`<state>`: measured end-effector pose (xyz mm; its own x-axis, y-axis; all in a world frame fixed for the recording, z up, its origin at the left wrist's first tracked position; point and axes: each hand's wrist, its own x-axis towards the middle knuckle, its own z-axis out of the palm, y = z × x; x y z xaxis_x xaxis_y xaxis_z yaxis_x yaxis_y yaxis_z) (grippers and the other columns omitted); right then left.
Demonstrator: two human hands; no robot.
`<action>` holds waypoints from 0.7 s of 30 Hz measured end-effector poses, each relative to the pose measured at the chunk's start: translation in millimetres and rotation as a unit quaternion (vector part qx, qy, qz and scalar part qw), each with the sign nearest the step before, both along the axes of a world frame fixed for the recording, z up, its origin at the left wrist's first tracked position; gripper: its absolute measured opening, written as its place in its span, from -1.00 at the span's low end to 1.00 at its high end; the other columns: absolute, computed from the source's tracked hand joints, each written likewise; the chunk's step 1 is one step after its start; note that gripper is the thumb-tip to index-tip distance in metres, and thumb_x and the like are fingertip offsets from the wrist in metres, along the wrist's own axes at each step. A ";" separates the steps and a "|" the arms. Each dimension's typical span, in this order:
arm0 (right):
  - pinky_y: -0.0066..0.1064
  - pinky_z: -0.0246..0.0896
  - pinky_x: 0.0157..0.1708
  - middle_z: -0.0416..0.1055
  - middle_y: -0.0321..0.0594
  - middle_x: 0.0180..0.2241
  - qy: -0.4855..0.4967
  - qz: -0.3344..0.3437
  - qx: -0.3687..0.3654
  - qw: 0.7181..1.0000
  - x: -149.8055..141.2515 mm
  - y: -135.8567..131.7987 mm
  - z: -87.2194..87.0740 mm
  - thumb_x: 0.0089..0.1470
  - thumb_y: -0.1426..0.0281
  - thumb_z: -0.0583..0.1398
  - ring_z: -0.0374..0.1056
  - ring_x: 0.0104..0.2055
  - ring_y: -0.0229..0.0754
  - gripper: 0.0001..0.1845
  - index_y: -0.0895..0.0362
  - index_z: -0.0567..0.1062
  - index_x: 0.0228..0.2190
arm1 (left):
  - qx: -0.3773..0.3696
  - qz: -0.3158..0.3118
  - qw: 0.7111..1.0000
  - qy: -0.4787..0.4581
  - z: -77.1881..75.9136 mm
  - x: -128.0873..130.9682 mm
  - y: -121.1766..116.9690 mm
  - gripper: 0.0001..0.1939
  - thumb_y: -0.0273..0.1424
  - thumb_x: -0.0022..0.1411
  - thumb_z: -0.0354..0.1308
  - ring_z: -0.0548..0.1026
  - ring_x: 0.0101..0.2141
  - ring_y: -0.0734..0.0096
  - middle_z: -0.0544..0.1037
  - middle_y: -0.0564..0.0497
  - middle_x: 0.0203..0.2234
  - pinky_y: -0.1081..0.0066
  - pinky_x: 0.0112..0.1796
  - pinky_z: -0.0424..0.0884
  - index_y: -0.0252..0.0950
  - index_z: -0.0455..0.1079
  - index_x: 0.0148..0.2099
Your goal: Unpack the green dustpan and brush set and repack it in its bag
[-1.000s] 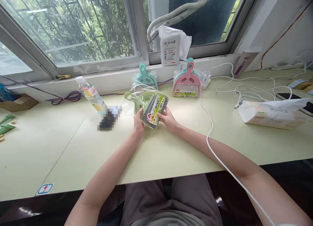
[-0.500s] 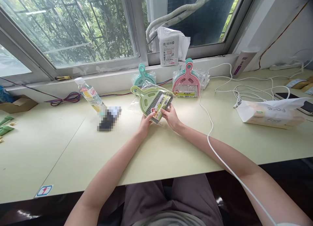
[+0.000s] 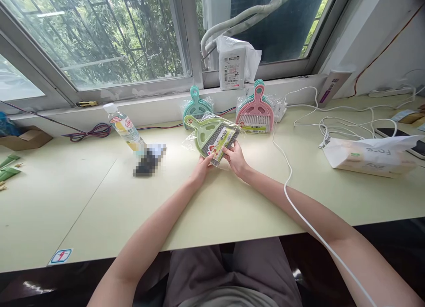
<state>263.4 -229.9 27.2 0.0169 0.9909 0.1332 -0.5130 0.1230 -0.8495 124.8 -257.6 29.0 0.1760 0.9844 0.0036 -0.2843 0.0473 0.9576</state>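
Head view: what are the two hands holding?

"One light green plastic dustpan (image 3: 206, 131) with a grey-bristled brush (image 3: 214, 139), bagged in clear plastic film (image 3: 189, 141). The bare left hand (image 3: 202, 167) grips its lower edge; the bare right hand (image 3: 235, 159) grips the lower right side, fingers closed on it."

"And where is it?"

"Tilted over the pale yellow-green tabletop (image 3: 206, 214), its handle (image 3: 196, 124) toward the upper left. Behind it stand a bagged teal dustpan set (image 3: 197, 108) and, farther right, a bagged pink dustpan set (image 3: 246, 110)."

"Anything leftward?"

"A clear, white-capped plastic bottle (image 3: 128, 134)."
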 end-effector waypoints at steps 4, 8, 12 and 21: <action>-0.16 0.49 -0.09 0.52 -0.34 -0.23 0.010 0.005 0.001 1.000 -3.5 -1.3 -3.4 -0.10 0.41 0.33 0.50 -0.13 -0.13 -0.52 -0.02 0.26 -0.16 | 0.027 0.053 0.998 -0.020 -0.2 -7.5 6.2 -0.38 -0.29 -0.03 0.36 0.46 0.01 0.19 0.50 -0.07 0.00 0.20 -0.01 0.43 -0.22 0.27 0.08; -0.14 0.48 -0.06 0.52 -0.33 -0.23 -0.008 0.012 -0.003 1.000 -3.2 -2.1 -5.1 -0.12 0.42 0.34 0.49 -0.11 -0.12 -0.47 -0.02 0.26 -0.11 | 0.026 0.044 0.999 0.006 -0.4 -9.1 3.5 -0.30 -0.34 -0.10 0.41 0.48 -0.02 0.17 0.50 -0.09 -0.01 0.20 -0.07 0.46 -0.23 0.21 0.08; -0.13 0.47 -0.05 0.51 -0.33 -0.24 -0.006 0.017 -0.009 1.000 -3.6 -2.6 -5.8 -0.12 0.44 0.33 0.49 -0.13 -0.13 -0.45 -0.02 0.26 -0.09 | 0.027 0.056 0.998 0.020 0.0 -7.2 0.0 -0.30 -0.34 -0.12 0.40 0.48 -0.03 0.14 0.48 -0.11 0.00 0.22 -0.13 0.49 -0.25 0.20 0.06; -0.11 0.45 0.01 0.51 -0.34 -0.22 -0.003 0.030 -0.007 1.000 -5.0 -1.2 -8.3 -0.11 0.47 0.29 0.49 -0.11 -0.14 -0.45 -0.04 0.25 -0.08 | 0.023 0.063 0.997 0.024 4.7 -7.6 -1.6 -0.30 -0.37 -0.12 0.36 0.46 -0.02 0.13 0.47 -0.08 -0.01 0.22 -0.16 0.49 -0.22 0.17 0.07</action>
<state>258.4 -231.0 18.9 -0.0437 0.9920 0.1186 -0.5135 0.0795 -0.8544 117.2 -259.3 33.7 0.0514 0.9977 0.0442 -0.2390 -0.0307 0.9705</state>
